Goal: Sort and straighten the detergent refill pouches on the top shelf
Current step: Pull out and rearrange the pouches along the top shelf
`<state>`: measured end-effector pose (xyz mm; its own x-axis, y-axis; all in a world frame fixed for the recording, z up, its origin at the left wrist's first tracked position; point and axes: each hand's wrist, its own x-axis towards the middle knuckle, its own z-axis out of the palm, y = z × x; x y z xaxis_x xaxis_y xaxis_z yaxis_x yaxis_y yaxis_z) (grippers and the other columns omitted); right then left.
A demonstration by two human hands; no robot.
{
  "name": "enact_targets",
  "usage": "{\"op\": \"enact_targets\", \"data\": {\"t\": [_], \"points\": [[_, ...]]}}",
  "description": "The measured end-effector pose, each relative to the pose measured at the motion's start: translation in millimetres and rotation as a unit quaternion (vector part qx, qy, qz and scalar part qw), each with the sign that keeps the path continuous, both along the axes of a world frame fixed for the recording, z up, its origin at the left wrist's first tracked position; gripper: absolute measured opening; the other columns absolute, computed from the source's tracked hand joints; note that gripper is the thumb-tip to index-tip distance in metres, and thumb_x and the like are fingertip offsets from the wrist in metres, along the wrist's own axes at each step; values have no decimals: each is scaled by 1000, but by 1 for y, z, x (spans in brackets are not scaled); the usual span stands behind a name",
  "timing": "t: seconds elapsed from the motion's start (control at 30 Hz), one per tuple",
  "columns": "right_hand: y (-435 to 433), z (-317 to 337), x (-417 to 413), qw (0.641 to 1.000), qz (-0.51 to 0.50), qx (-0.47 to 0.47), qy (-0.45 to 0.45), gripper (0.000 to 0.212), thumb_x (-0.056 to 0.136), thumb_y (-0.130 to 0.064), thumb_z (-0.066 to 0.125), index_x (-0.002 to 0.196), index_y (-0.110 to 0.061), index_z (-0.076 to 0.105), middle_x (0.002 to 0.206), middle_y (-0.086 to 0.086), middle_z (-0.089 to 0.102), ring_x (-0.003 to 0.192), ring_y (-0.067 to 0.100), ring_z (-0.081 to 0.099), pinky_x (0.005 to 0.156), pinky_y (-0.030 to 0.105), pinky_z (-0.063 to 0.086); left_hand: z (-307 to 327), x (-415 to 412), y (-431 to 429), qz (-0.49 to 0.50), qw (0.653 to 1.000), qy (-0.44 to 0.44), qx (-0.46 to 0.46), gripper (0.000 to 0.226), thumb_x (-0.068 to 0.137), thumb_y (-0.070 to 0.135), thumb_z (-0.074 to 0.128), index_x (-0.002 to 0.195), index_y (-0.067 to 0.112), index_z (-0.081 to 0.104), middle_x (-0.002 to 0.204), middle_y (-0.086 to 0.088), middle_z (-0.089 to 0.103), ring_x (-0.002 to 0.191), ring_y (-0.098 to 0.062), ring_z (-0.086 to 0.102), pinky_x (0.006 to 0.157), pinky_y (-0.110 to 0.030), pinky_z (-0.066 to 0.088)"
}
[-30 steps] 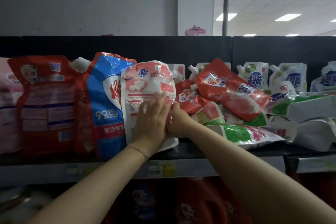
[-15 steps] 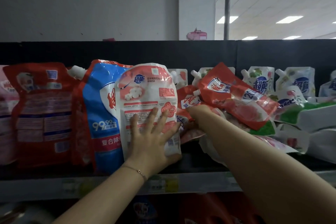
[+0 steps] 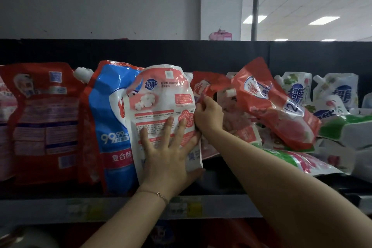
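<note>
A white-and-pink refill pouch (image 3: 161, 96) stands upright at the middle of the top shelf (image 3: 120, 209). My left hand (image 3: 169, 153) lies flat on its lower front with fingers spread, the thumb under its right bottom corner. My right hand (image 3: 208, 116) pinches the top edge of a red pouch (image 3: 205, 86) right beside it. A blue pouch (image 3: 108, 119) and a red pouch (image 3: 44, 119) stand upright to the left. Another red pouch (image 3: 275, 104) lies tilted on the heap at the right.
At the right, white, green and pink pouches (image 3: 342, 129) lie in a jumbled pile, with white pouches (image 3: 296, 90) standing behind them. A black back panel (image 3: 201, 52) closes the shelf. Price labels sit on the shelf's front rail. More red packs show below.
My right hand rose from among the lower pouches and took the red pouch's top edge. My left hand stays pressed on the white-and-pink pouch, which stands straighter.
</note>
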<state>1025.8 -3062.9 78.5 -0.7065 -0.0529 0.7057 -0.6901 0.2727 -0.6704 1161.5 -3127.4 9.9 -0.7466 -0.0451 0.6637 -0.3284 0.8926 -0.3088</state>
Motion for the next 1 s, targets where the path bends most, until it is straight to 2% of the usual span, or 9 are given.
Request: {"op": "enact_targets", "data": {"t": [0.1,0.2,0.33,0.47,0.53,0.63,0.77,0.9,1.0], "points": [[-3,10,-12,996,-6,14,89,21,96,-16,47,75,-10,47,75,3,58,62,14,51,59,27,45,0,-2,1,14,1000,-27,7,82,81,83,14,143,46,-24,147,-1,-43,132,-30,-42,94,-73,-20],[-5,23,-18,996,28,15,85,21,96,-18,50,76,-10,52,75,3,59,62,12,52,59,26,47,0,-4,-1,8,1000,-20,10,84,79,85,15,144,47,-24,151,0,-40,132,-28,-41,98,-74,-15],[9,33,-15,976,186,74,-81,26,99,-27,50,84,-8,60,76,3,61,65,11,57,53,17,48,2,-4,0,11,999,-29,15,83,80,83,17,143,47,-22,151,0,-39,137,-30,-38,97,-73,-16],[32,30,-16,910,313,122,-241,20,97,-13,44,95,-3,61,90,11,65,82,21,63,75,29,54,-2,-7,-4,-6,1000,3,12,81,78,84,17,145,50,-14,157,0,-28,143,-30,-26,99,-73,-12],[42,28,-16,912,252,252,-202,17,94,-6,46,98,-4,62,103,13,65,92,24,63,85,33,53,-1,-7,-5,-11,1000,15,14,82,76,84,19,147,51,-5,160,0,-19,145,-30,-19,99,-73,-10],[58,20,-5,850,174,475,-147,10,90,-12,59,99,-12,59,99,2,63,92,20,62,73,23,52,-2,-9,-5,-15,1000,1,9,84,76,85,19,147,48,-8,159,-1,-22,144,-31,-21,99,-73,-11],[54,-6,-1,736,7,677,-25,62,81,-43,70,132,-15,48,126,3,53,117,25,50,100,40,40,2,-4,-2,-10,1000,-11,12,84,78,83,25,148,45,-5,161,-3,-15,145,-34,-17,98,-75,-9],[42,-22,-17,645,-135,747,84,56,92,-45,56,140,-17,45,141,4,47,130,26,41,105,49,34,17,-8,19,13,998,-50,-28,89,83,69,44,150,25,6,159,-12,-6,144,-41,-12,97,-76,-11],[8,-42,-2,661,-255,678,199,48,99,-27,44,143,-9,41,149,11,39,136,24,39,102,17,37,16,-26,39,-4,981,-114,-158,90,90,61,40,153,7,6,157,-18,-18,144,-35,-20,94,-76,-18]]}}
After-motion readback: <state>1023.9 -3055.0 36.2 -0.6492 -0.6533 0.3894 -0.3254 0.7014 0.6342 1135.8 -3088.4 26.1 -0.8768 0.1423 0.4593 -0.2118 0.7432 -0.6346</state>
